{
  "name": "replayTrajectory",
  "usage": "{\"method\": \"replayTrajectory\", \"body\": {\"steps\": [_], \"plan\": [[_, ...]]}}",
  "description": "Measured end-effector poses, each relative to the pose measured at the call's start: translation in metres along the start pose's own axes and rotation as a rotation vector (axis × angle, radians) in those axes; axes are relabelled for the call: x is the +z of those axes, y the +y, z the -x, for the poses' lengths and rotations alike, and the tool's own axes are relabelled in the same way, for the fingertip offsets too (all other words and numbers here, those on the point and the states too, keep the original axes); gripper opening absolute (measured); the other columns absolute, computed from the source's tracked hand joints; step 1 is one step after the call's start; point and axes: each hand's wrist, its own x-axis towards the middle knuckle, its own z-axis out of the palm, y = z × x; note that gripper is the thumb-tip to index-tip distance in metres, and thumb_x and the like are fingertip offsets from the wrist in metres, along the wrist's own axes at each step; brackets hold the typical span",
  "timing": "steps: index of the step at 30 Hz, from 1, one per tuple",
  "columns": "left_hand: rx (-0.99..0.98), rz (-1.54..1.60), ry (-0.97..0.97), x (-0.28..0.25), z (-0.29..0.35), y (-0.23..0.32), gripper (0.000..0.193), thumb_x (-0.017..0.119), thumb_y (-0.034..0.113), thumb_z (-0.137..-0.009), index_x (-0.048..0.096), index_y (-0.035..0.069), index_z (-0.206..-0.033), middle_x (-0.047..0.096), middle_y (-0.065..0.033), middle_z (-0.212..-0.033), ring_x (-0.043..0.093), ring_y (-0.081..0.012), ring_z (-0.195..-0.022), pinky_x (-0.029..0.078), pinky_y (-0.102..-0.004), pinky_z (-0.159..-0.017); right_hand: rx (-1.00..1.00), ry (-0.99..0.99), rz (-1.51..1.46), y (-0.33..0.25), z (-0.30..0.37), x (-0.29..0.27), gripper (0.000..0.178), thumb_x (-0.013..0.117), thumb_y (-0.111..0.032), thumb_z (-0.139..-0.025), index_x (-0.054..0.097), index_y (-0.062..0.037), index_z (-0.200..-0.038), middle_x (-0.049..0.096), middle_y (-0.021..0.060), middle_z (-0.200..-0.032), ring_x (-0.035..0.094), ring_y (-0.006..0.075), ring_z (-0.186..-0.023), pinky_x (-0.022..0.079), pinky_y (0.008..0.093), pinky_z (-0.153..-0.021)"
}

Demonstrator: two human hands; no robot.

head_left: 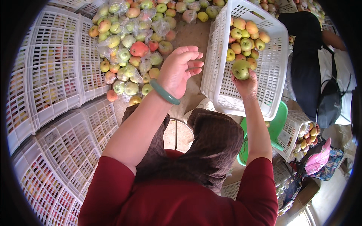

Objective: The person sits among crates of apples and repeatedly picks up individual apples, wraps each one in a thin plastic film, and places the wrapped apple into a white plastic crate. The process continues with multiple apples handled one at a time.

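Over white crate at right, our right hand grips green apple from near side; left hand, fingers half-curled, appears empty near apple pile at left; crate near our knee, likely for short reach

Soft bright light, lower-right glare, fisheye-bent edges.
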Motion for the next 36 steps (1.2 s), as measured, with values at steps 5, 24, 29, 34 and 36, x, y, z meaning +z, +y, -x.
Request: {"method": "replayTrajectory", "body": {"steps": [5,24,29,34,36], "plan": [[-0.051,0.052,-0.005,-0.002,-0.010,0.003,0.026,0.053,0.014,-0.085,0.053,0.003,-0.108,0.058,-0.0097,-0.103,0.056,-0.0199,-0.091,0.045,-0.0321,-0.082,-0.031,0.059,-0.109,0.005,-0.027,-0.016,0.062,0.071,-0.029,-0.067,0.045,-0.0080,-0.119,0.051,0.0130,-0.114,0.051,0.0344,-0.099,0.046,0.0428,-0.078],[-0.299,-0.069,-0.199,0.011,0.025,-0.038,0.017,0.052,0.015,-0.088,0.055,0.006,-0.102,0.057,-0.0010,-0.096,0.055,-0.0105,-0.085,0.043,-0.0244,-0.076,0.011,0.776,0.964,0.046,-0.098,-0.095,0.055,0.077,-0.026,-0.063,0.050,-0.0140,-0.110,0.056,0.0069,-0.105,0.057,0.0245,-0.090,0.049,0.0436,-0.073],[-0.319,-0.078,-0.166,0.006,0.029,-0.031,0.017,0.052,0.015,-0.088,0.054,0.006,-0.103,0.056,-0.0016,-0.100,0.053,-0.0105,-0.088,0.041,-0.0256,-0.078,0.005,0.857,1.343,0.073,-0.120,-0.102,0.067,0.079,-0.027,-0.057,0.049,-0.0146,-0.117,0.036,0.0181,-0.122,0.053,0.0301,-0.096,0.044,0.0367,-0.086],[-0.351,-0.063,-0.163,0.006,0.028,-0.032,0.018,0.053,0.014,-0.088,0.054,0.006,-0.105,0.055,-0.0016,-0.101,0.053,-0.0107,-0.089,0.041,-0.0255,-0.079,0.027,0.796,1.410,0.080,-0.141,-0.100,0.065,0.077,-0.027,-0.060,0.049,-0.0136,-0.118,0.038,0.0177,-0.121,0.053,0.0297,-0.097,0.045,0.0367,-0.086],[-0.398,-0.058,-0.196,0.005,0.028,-0.031,0.020,0.052,0.015,-0.090,0.053,0.006,-0.107,0.054,-0.0008,-0.101,0.052,-0.0089,-0.089,0.042,-0.0251,-0.080,0.035,0.751,1.441,0.085,-0.146,-0.103,0.064,0.076,-0.026,-0.062,0.049,-0.0132,-0.118,0.038,0.0176,-0.121,0.053,0.0295,-0.097,0.045,0.0368,-0.087]]}}
